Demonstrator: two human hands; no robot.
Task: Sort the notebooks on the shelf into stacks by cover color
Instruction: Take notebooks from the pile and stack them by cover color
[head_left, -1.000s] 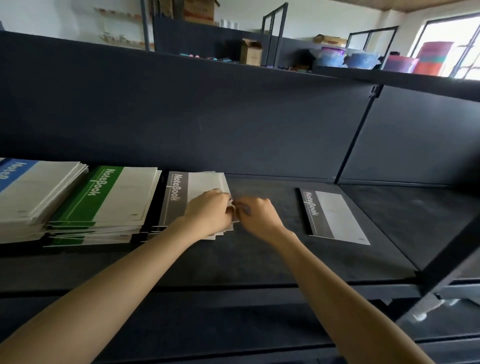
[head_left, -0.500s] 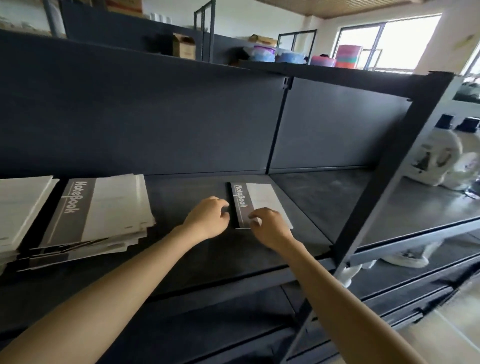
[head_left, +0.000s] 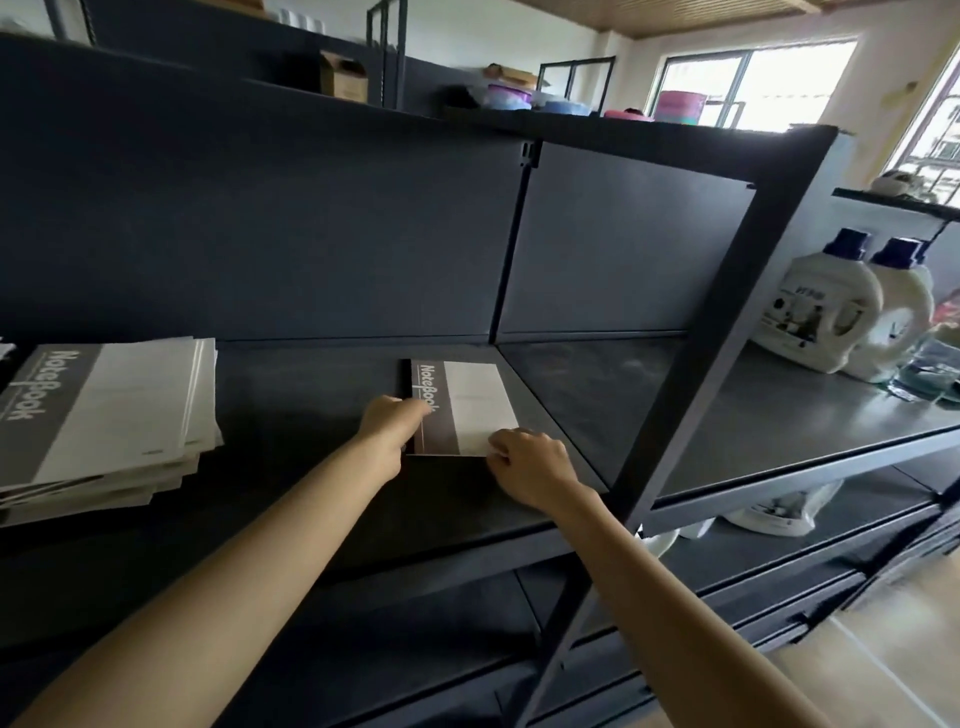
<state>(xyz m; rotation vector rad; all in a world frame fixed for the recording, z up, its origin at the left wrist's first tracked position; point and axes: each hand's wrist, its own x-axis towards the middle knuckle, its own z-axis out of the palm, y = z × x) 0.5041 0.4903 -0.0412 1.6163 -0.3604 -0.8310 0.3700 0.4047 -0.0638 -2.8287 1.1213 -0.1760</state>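
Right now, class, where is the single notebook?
Head view: the notebook lies on the shelf between left hand and right hand, right of the grey stack, left of the post.

Single head view, looking forward and down, close over dark shelf (head_left: 467, 509), tilted toward its right end
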